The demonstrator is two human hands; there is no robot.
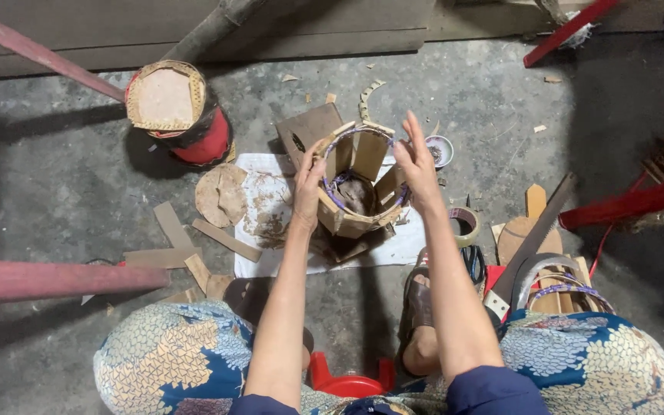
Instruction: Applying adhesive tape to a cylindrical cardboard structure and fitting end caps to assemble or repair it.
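A small round container of tan bark-like slats, bound by a purple and white hoop at its rim, stands on a white sheet on the concrete floor. My left hand grips its left wall. On the right side, my right hand rests against the rim with fingers stretched upward. The inside of the container is dark and holds scraps.
A finished round container with a woven lid and red base stands at the back left. Bark discs and strips litter the floor. A tape roll, a small white dish, hoops and wooden pieces lie right. Red bars cross left.
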